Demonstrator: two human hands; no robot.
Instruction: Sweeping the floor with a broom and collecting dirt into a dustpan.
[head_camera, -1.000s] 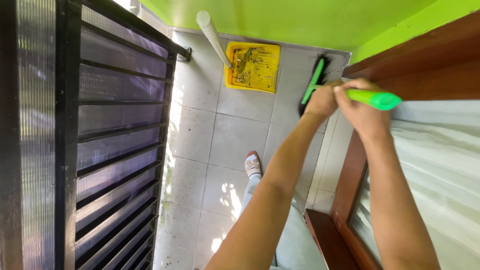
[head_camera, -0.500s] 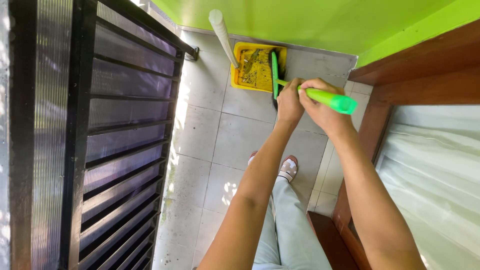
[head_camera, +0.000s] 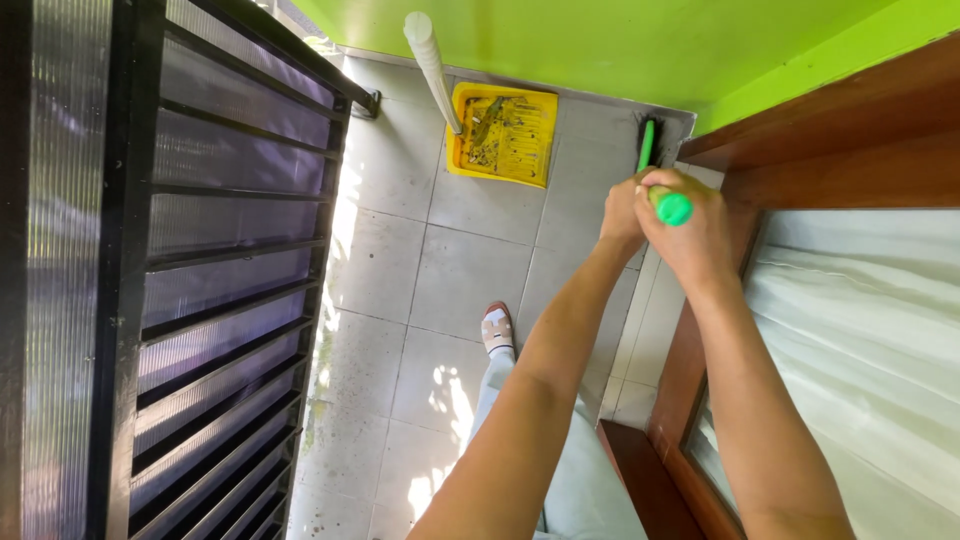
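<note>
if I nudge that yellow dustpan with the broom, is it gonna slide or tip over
The yellow dustpan looks like thin plastic lying flat on smooth floor tiles, so it would probably slide easily rather than resist. Its tall white handle stands up at the back, so a push high up might tip it. The leaf debris inside seems light and could spill.

Both hands grip the green broom handle (head_camera: 668, 205) near its top end: the left hand (head_camera: 622, 213) and the right hand (head_camera: 697, 232) are closed around it side by side. The broom's dark head (head_camera: 650, 128) rests on the grey tiled floor (head_camera: 470, 270), in the corner just right of the yellow dustpan (head_camera: 503, 135). The dustpan holds leaves and dirt, and its white handle (head_camera: 431, 65) rises from its left edge. A sandalled foot (head_camera: 497, 329) stands on the tiles well below the dustpan; a black slatted gate (head_camera: 200, 280) stands to its left.
</note>
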